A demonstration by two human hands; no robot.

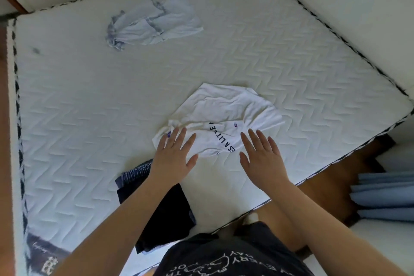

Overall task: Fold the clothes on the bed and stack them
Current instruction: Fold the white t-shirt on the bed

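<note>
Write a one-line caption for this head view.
Both open hands, left hand and right hand, reach over a crumpled white lettered T-shirt on a white quilted mattress.

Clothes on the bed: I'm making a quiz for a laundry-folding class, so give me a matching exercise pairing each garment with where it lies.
Things:
1. white printed T-shirt
2. pale blue garment
3. dark clothes pile
4. left hand

Places:
A. crumpled at the far side of the mattress
B. near edge, under the left forearm
C. middle of the mattress, in front of both hands
D. open, fingers over the T-shirt's left edge

Pairs: 1-C, 2-A, 3-B, 4-D
</note>
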